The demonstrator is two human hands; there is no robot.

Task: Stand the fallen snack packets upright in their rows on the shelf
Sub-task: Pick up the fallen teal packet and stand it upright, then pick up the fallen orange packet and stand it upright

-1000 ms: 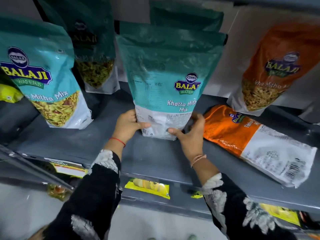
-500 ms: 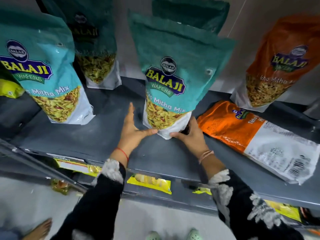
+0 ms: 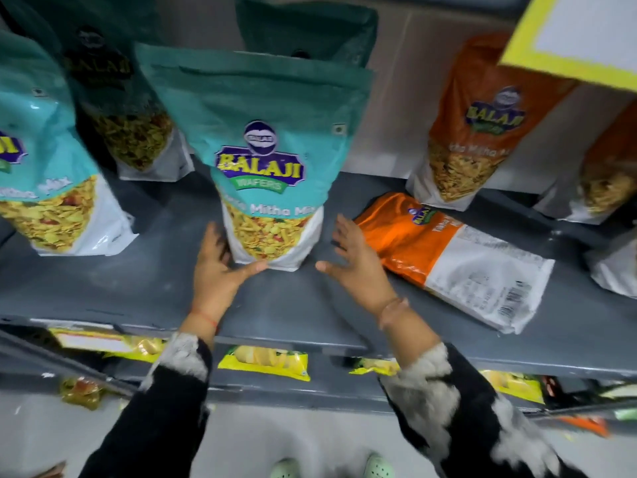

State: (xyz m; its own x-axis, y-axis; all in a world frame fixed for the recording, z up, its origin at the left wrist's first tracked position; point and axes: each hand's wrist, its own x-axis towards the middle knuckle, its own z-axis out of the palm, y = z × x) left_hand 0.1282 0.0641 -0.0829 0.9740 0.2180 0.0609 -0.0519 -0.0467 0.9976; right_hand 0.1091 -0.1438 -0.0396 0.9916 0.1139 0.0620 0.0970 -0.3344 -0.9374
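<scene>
A teal Balaji packet [image 3: 265, 160] stands upright at the middle of the grey shelf [image 3: 103, 284], front label facing me. My left hand [image 3: 217, 270] rests against its lower left corner, thumb under the base, fingers spread. My right hand [image 3: 355, 260] is open just right of the packet, not touching it. An orange packet [image 3: 448, 257] lies flat on the shelf right of my right hand, back side up. Behind it an orange packet [image 3: 482, 132] stands upright.
More teal packets stand at the left [image 3: 44, 167] and behind [image 3: 127, 108]. Another orange packet [image 3: 610, 174] stands at the far right. A yellow-edged sign [image 3: 579, 36] hangs at the top right. Yellow packets [image 3: 265, 360] sit on the shelf below.
The teal packet was turned from back side to front label facing me and set upright. My right hand has come off it and opened; my left hand stays at its base.
</scene>
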